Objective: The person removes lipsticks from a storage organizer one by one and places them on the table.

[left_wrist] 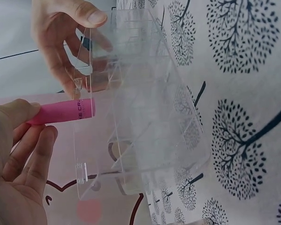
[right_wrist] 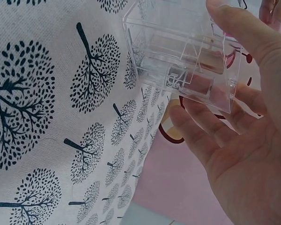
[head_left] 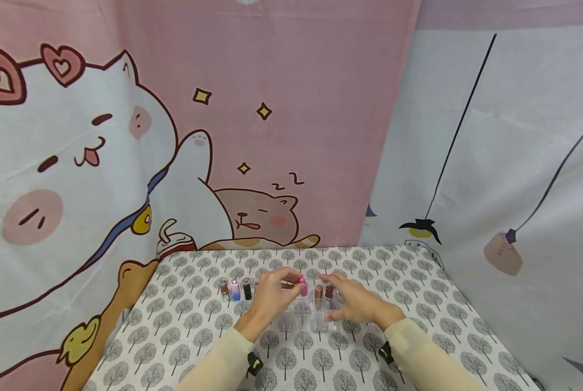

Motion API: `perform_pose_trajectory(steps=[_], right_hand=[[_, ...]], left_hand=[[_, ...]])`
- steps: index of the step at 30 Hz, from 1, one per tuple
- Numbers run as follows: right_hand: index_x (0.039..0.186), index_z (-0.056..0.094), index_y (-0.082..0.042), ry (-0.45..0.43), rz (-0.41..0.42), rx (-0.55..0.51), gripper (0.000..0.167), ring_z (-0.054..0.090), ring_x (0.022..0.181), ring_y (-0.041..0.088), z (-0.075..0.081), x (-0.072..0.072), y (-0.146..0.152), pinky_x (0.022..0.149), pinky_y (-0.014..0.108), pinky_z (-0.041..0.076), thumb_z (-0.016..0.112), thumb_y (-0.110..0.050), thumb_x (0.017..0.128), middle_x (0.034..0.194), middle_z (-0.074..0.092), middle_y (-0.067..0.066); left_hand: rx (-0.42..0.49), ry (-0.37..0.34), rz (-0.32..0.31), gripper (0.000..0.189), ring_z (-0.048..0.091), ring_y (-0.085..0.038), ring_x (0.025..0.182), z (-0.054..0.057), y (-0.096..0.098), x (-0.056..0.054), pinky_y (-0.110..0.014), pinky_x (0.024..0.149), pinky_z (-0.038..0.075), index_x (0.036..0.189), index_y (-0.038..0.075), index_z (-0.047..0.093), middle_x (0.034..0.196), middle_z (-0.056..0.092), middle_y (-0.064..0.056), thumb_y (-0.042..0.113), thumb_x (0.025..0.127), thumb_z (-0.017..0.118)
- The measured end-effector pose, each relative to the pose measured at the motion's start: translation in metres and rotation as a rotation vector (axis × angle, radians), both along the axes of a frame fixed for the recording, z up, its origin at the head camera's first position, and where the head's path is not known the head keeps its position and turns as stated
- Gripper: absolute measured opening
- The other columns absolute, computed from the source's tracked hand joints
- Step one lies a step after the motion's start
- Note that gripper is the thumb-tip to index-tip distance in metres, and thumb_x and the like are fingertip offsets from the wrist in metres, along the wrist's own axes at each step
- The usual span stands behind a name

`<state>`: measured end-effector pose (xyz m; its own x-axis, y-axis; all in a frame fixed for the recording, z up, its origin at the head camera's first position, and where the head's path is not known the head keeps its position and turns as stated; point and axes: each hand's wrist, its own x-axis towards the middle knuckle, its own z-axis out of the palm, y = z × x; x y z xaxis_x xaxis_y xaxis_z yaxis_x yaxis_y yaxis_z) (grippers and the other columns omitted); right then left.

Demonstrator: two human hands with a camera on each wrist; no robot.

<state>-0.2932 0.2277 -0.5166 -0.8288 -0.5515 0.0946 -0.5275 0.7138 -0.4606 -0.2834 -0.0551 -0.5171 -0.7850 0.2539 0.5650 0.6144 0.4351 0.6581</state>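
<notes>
Thumb and fingers of my left hand [head_left: 273, 296] pinch a bright pink lipstick tube [left_wrist: 63, 111] printed with dark letters. Its far end overlaps the upper edge of a clear plastic organizer [left_wrist: 145, 145] in the left wrist view. My right hand [head_left: 353, 302] holds the organizer's right end, thumb on the near side and fingers round the far side. Inside, toward that end, stand a brown lipstick [head_left: 318, 297] and a dark red-brown lipstick [head_left: 328, 294]. The right wrist view shows these two through the clear wall.
Left of the organizer stands a row of lipsticks: a brown one [head_left: 224, 290], a pink-to-blue one [head_left: 235, 291] and a black one [head_left: 247, 289]. Another is partly hidden by my left hand. A tree-print cloth [head_left: 188, 339] covers the table, with a cartoon curtain [head_left: 311, 108] behind.
</notes>
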Motion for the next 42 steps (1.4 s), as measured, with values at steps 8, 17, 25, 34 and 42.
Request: perform_pose_trajectory(steps=[8,17,25,34,42], right_hand=[[0.181,0.039,-0.017,0.014,0.024,0.013,0.112,0.069,0.14,0.045,-0.002,0.001,-0.002,0.122,0.075,0.059,0.1,-0.045,0.091,0.169,0.057,0.019],[0.183,0.036,-0.024,-0.022,-0.009,0.024,0.115,0.06,0.154,0.055,0.003,0.001,-0.002,0.126,0.083,0.051,0.101,-0.046,0.09,0.182,0.045,0.025],[0.182,0.038,-0.019,-0.008,0.018,0.008,0.113,0.069,0.141,0.044,0.002,-0.001,-0.002,0.124,0.074,0.058,0.101,-0.043,0.091,0.169,0.057,0.018],[0.181,0.038,-0.015,-0.016,0.028,-0.003,0.112,0.069,0.139,0.044,0.003,0.001,-0.003,0.124,0.073,0.059,0.1,-0.042,0.092,0.165,0.059,0.019],[0.182,0.037,-0.018,-0.018,0.015,0.007,0.113,0.065,0.147,0.048,0.004,0.003,-0.002,0.126,0.078,0.055,0.099,-0.044,0.092,0.173,0.054,0.02]], left_hand=[[0.024,0.004,0.032,0.021,0.088,-0.021,0.098,0.001,-0.013,0.005,-0.029,0.09,0.076,0.117,0.009,0.086,0.11,0.09,-0.007,0.004,0.098,0.093],[-0.011,0.025,0.054,0.019,0.088,-0.019,0.098,0.006,-0.027,0.009,-0.026,0.089,0.075,0.117,0.009,0.086,0.108,0.09,-0.006,0.005,0.099,0.093],[-0.014,-0.012,0.059,0.023,0.087,-0.017,0.1,0.01,-0.038,0.011,-0.021,0.09,0.073,0.12,0.013,0.085,0.112,0.089,-0.003,0.005,0.099,0.093],[-0.004,-0.032,0.082,0.025,0.085,-0.016,0.101,0.01,-0.049,0.014,-0.024,0.093,0.074,0.122,0.012,0.085,0.112,0.087,-0.002,0.004,0.1,0.091],[0.005,0.012,0.12,0.025,0.087,-0.02,0.099,0.013,-0.06,0.015,-0.027,0.09,0.075,0.121,0.009,0.085,0.11,0.087,-0.005,0.003,0.099,0.092]])
